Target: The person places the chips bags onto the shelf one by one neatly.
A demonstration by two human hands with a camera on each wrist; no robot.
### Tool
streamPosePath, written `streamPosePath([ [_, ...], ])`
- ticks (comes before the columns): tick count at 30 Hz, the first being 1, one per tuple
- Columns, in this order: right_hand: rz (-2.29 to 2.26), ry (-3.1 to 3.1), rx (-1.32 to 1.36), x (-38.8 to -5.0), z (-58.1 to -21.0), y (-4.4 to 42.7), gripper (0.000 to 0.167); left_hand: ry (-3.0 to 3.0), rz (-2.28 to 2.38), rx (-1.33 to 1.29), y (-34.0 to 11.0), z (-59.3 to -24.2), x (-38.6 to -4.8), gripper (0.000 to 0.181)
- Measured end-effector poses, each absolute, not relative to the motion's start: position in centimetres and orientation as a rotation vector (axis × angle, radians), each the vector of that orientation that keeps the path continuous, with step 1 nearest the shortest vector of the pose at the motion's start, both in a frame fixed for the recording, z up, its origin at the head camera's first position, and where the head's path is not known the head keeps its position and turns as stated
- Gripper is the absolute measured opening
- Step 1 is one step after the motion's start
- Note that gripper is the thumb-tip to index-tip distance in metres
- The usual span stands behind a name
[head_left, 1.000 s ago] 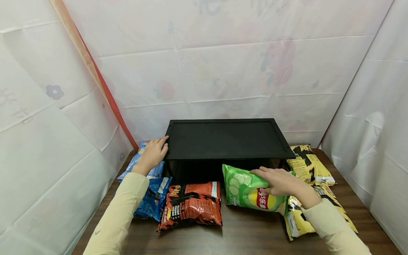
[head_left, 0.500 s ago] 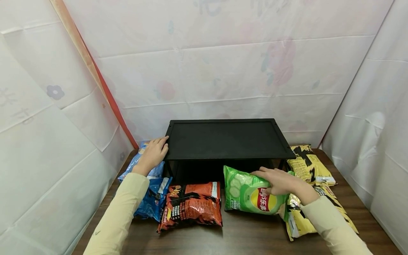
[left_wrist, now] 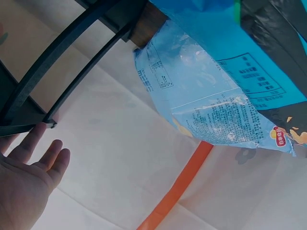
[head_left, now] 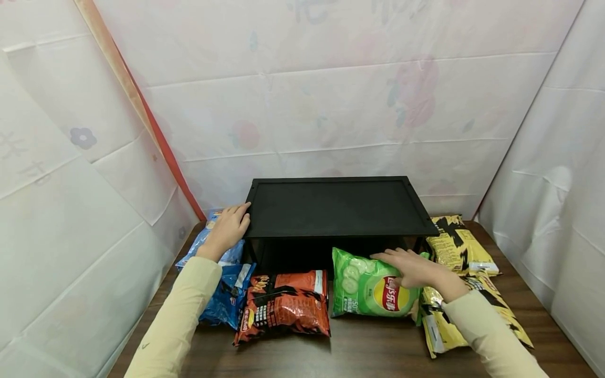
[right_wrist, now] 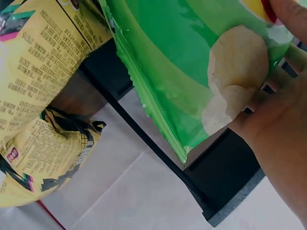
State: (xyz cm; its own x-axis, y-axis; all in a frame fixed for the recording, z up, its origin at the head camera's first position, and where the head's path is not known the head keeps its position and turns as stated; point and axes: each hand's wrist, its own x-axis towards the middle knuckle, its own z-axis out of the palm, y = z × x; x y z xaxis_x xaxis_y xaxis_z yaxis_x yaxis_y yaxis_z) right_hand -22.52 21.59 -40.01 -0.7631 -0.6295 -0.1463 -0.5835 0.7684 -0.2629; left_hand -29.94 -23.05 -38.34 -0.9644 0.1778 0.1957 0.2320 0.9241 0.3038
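Observation:
My right hand [head_left: 418,269] grips the upper right side of a green bag of chips [head_left: 364,286], thumb on its front and fingers behind the top, as the right wrist view confirms. The bag stands leaning before the right half of a black rack [head_left: 331,207]. My left hand [head_left: 226,231] rests on the rack's left edge with relaxed fingers; in the left wrist view its fingertips [left_wrist: 37,130] touch the rack's corner. A red bag of chips [head_left: 285,304] sits just left of the green one, before the rack's opening.
Light blue [head_left: 231,254] and dark blue chip bags [head_left: 224,299] lie left of the rack. Two yellow chip bags [head_left: 456,244] lie to its right, the nearer one partly behind my right forearm. White printed cloth [head_left: 340,105] hangs behind and at both sides of the wooden table [head_left: 359,346].
The green bag has tilted and shifted slightly, its lower right end moving left, with my right hand following a little. My left hand stays on the rack's edge.

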Motion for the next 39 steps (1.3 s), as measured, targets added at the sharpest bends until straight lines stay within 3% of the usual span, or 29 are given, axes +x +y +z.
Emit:
streamPosePath([
  [17, -0.349, 2.846, -1.032, -23.7, -42.3, 21.4, 0.052, -2.91, -0.489, -0.322, -23.2, -38.4, -30.0, 0.049],
  [35, -0.467, 2.935, -1.03, -23.1, -44.1, 21.5, 0.052, -2.902, -0.505, -0.32, -23.3, -38.3, -30.0, 0.05],
  [39, -0.461, 2.983, -1.044, -22.7, -44.4, 21.7, 0.059, -2.905, -0.509, -0.316, -23.2, -38.4, -30.0, 0.049],
])
